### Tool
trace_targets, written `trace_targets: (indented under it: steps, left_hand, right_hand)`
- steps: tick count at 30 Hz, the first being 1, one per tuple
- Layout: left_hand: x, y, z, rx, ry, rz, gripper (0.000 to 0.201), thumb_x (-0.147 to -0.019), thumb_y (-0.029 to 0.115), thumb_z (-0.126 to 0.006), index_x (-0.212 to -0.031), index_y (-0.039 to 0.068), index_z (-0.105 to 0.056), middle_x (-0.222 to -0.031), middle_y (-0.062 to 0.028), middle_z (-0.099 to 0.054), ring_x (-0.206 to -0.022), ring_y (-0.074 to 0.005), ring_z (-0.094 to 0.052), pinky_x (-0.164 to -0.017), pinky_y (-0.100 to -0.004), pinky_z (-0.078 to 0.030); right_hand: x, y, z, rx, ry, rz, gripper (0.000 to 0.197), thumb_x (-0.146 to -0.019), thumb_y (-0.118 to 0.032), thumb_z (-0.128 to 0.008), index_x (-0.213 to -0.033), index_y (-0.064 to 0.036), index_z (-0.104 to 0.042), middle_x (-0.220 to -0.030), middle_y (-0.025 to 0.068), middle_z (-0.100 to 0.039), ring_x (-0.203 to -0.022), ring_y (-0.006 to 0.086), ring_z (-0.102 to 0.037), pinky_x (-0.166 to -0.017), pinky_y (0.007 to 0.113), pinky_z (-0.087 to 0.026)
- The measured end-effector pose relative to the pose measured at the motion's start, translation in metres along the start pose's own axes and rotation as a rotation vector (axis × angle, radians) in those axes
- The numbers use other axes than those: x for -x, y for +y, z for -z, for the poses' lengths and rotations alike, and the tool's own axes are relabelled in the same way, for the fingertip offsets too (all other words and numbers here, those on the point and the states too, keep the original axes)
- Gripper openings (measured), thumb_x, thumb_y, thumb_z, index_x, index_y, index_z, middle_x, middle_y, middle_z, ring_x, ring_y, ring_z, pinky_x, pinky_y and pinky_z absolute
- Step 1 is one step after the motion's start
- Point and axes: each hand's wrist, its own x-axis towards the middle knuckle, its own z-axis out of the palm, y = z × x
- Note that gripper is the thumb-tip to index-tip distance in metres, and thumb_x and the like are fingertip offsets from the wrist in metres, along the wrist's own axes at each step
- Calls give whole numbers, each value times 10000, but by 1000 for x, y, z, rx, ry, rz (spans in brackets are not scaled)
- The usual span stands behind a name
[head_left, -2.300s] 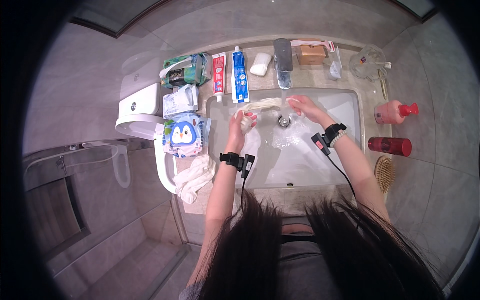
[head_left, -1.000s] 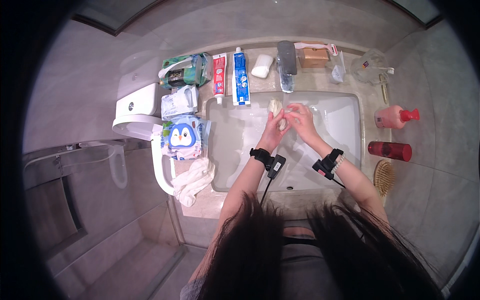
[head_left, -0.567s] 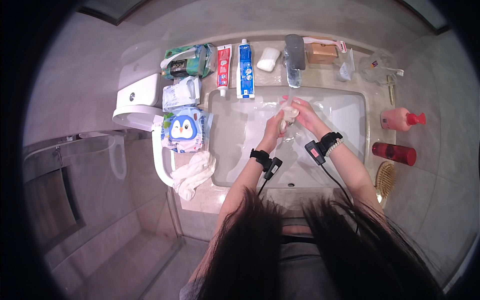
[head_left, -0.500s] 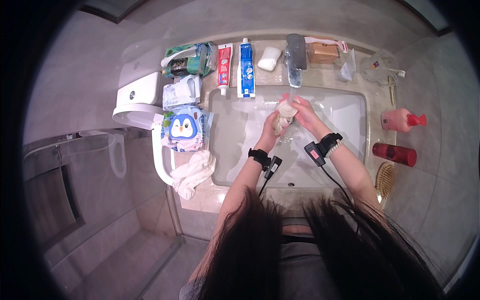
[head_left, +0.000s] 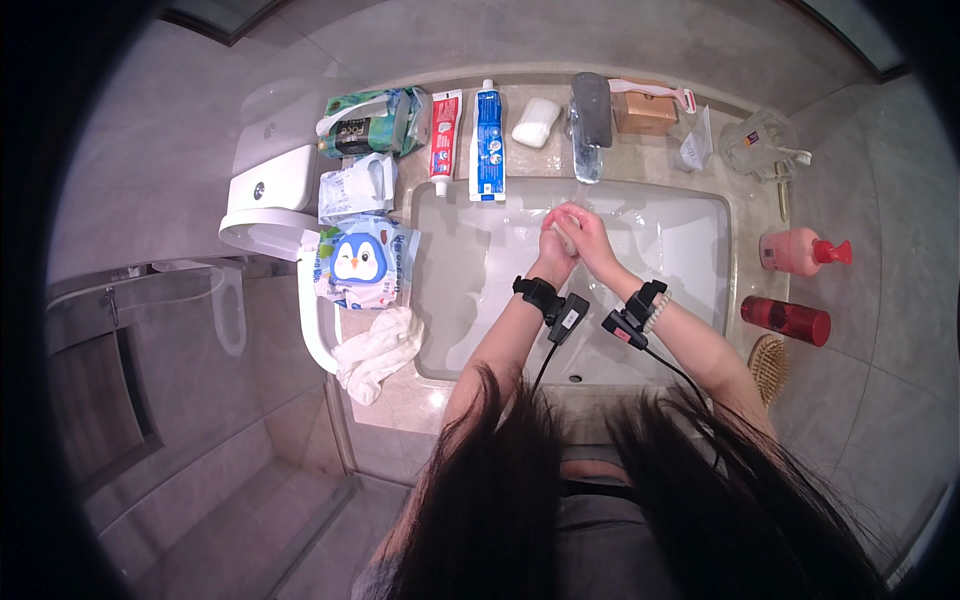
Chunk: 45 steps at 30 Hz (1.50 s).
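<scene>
Both of my hands are together over the white sink (head_left: 470,330), just in front of the faucet (head_left: 588,130). A small, off-white wet cloth (head_left: 567,236) is bunched between them, mostly hidden by the fingers. My left hand (head_left: 553,255) is closed around it from the left, palm turned up. Pressed over it from the right is my right hand (head_left: 594,245), its fingers curled onto the left ones. The cloth's exact kind cannot be made out.
Along the back counter lie a tissue pack (head_left: 370,125), a red tube (head_left: 445,140), a blue tube (head_left: 488,140), white soap (head_left: 536,122) and a brown box (head_left: 643,113). Wet wipes (head_left: 362,262) and white fabric (head_left: 378,355) are left; a pink pump bottle (head_left: 795,250), red can (head_left: 785,320) and hairbrush (head_left: 768,368) right.
My hands have closed in on each other and squeezed the cloth, which hung looser under the faucet before. They sit slightly nearer to me, and both wrists have turned.
</scene>
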Motion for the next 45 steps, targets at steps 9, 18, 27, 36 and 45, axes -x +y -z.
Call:
trace_targets:
  steps: [9, 18, 27, 36, 45]
  left_hand:
    - [60, 43, -75, 88, 94, 101, 357, -906, 427, -329, -1049, 166, -527, -996, 4, -594, -905, -169, -566, -692, -305, -448]
    - [93, 72, -58, -270, 84, -297, 237, -890, 286, -511, -1031, 98, -487, -967, -10, -572, -873, -111, -557, -743, -262, -435]
    - [112, 108, -39, -543, 112, -393, 226, -840, 223, -577, -992, 62, -530, -911, -14, -590, -870, -93, -542, -791, -270, -409]
    - [106, 87, -50, -870, 303, -416, 716, -743, 281, -658, -1291, 6, -287, -1273, -123, -359, -1196, -219, -319, -959, -340, -312]
    - [90, 112, -58, -1157, -113, -346, 290, -829, 279, -591, -1012, 55, -568, -891, -10, -594, -803, -87, -539, -727, -237, -432]
  right_hand:
    - [-12, 10, -4, -397, 237, -404, 245, -876, -278, -476, -825, -48, -541, -733, 29, -514, -651, 113, -478, -609, 259, -399]
    - [-10, 6, 21, -855, 120, -516, 211, -885, -199, -503, -1029, -45, -501, -943, 82, -569, -914, 178, -563, -807, 327, -460]
    - [-7, 2, 33, -489, -199, -624, 431, -803, -80, -606, -1178, -24, -402, -1116, 117, -526, -1060, 208, -522, -873, 328, -437]
    - [-22, 2, 19, -319, -85, -577, 495, -837, -178, -587, -1236, 2, -355, -1122, 92, -519, -1000, 177, -548, -810, 276, -461]
    - [-22, -9, 42, -17, -238, -463, 569, -739, -211, -661, -1201, 10, -413, -970, 66, -582, -811, 130, -568, -698, 238, -445]
